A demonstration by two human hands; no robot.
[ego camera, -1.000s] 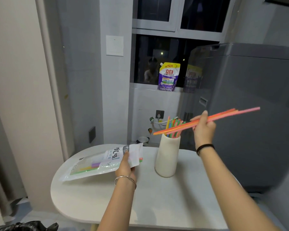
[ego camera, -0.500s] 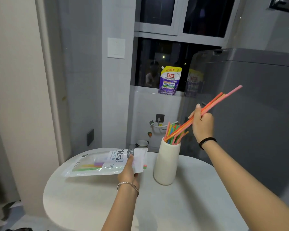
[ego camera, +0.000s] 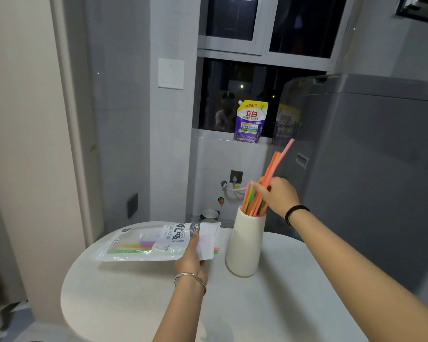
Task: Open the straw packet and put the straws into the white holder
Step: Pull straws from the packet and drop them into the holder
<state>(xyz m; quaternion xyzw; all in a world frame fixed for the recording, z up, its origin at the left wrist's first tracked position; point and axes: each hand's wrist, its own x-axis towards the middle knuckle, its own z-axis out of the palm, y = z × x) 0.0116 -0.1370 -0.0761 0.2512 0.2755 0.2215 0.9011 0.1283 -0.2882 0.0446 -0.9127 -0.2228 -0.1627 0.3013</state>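
Above white holder (ego camera: 245, 245) | right hand (ego camera: 278, 193) grip clenched on straws (ego camera: 273, 166) | left hand (ego camera: 190, 257) grip pinching straw packet (ego camera: 156, 241)

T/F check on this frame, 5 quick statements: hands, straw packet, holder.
1. The right hand grips a bunch of straws whose lower ends are in the white holder. True.
2. The left hand is empty. False: it holds the straw packet at its open end.
3. The packet is empty. False: coloured straws show through it, and tips stick out of the open end.
4. The holder stands upright on the white table. True.
5. The holder lies to the left of the packet. False: it stands to the packet's right.
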